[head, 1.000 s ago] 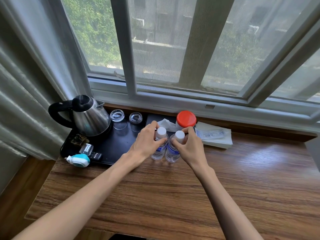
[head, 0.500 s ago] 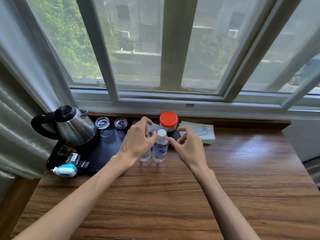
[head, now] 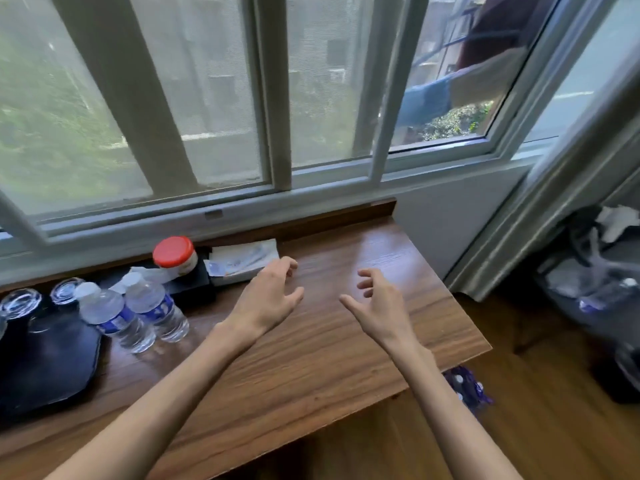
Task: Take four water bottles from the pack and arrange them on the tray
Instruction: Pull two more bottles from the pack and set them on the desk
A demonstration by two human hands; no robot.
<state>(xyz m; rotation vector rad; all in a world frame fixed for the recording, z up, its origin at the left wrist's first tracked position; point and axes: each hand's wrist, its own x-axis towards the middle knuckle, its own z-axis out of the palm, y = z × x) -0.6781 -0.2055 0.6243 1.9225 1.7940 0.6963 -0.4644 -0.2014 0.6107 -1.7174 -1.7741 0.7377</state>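
Observation:
Two clear water bottles with white caps and blue labels stand side by side at the left: one (head: 110, 315) nearer the black tray (head: 52, 368), the other (head: 156, 306) just right of it. Both stand on the wooden table beside the tray's right edge. My left hand (head: 266, 296) hovers over the table's middle, fingers spread, holding nothing. My right hand (head: 381, 306) is to its right, also open and empty. A purple-wrapped bottle pack (head: 467, 389) lies on the floor below the table's right edge, partly hidden.
Two upturned glasses (head: 41, 299) stand on the tray. A red-lidded jar (head: 175, 254) and a folded paper packet (head: 242, 259) sit by the window sill. The table edge (head: 450, 296) drops off to the right. Bags (head: 595, 278) crowd the floor at far right.
Both hands let go of the two bottles and moved right over the bare table. The view swung right, so the kettle has left the frame and the floor pack appeared.

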